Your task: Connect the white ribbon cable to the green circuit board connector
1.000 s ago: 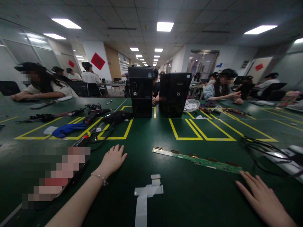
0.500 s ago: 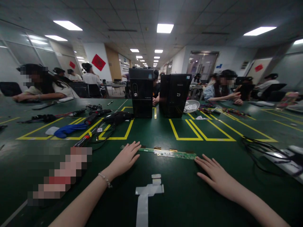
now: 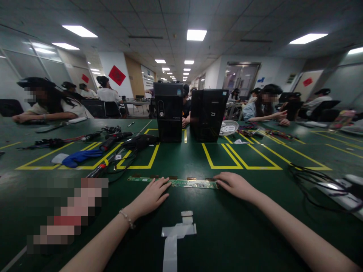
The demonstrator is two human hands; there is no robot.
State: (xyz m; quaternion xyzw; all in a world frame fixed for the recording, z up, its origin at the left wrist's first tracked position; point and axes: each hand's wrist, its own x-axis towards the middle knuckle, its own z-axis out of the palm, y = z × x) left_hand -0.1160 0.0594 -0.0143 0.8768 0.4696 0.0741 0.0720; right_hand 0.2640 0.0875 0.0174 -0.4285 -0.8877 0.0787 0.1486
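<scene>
A long, narrow green circuit board (image 3: 195, 184) lies across the table in front of me, with copper-coloured tabs along its far edge. My left hand (image 3: 151, 196) rests flat with fingers stretched out, the fingertips on the near edge left of the board's middle. At the board's right end is my right hand (image 3: 236, 185), its fingertips touching that end, thumb and fingers apart. Neither hand is wrapped round the board. Nearer to me, white tape-like strips (image 3: 170, 247) lie on the green table.
Two black computer towers (image 3: 170, 117) stand beyond the board. To the left lie a blue glove (image 3: 82, 156), a black cable bundle (image 3: 138, 141) and tools. A power strip (image 3: 337, 194) with black cables sits at right. Yellow tape (image 3: 261, 168) marks the table. Several people sit around.
The board has slid to the left, and my right hand has moved left with its end. My left hand has stayed nearly in place, now with more of the board showing beyond it.
</scene>
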